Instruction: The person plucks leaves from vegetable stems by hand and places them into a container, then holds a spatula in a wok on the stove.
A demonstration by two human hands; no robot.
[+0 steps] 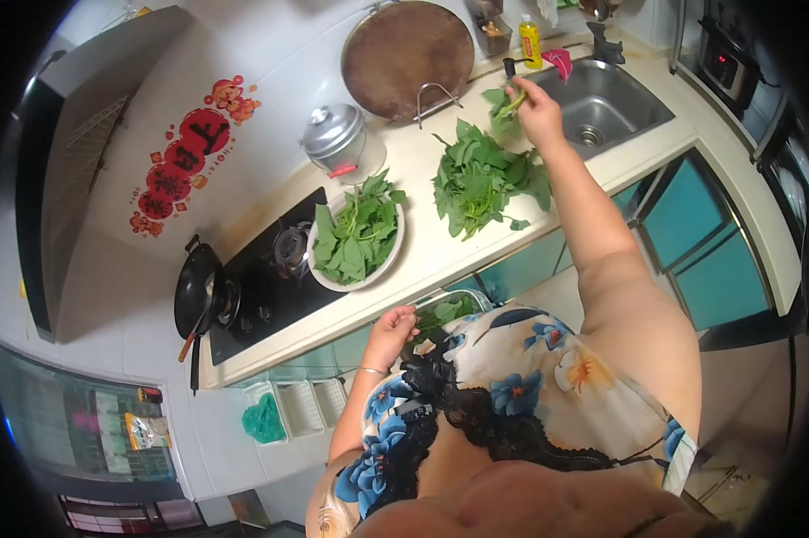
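Note:
My right hand (541, 115) is raised near the sink's left edge, its fingers closed on a sprig of leafy greens (505, 106). Below it, a loose heap of leafy greens (481, 179) lies on the cream counter. A white bowl (394, 260) stands to the left, filled with more leafy greens (355, 238). My left hand (392, 335) is low in front of the counter, fingers curled together; what they hold, if anything, I cannot make out. Beside that hand, a bin (483, 296) close to my body has leaves and stems in it.
The steel sink (633, 103) is at the right, with a yellow bottle (530, 43) behind it. A round chopping board (407, 58) leans on the wall near a lidded metal pot (333, 134). On the black stove (270, 278), a wok (196, 287) sits at the left.

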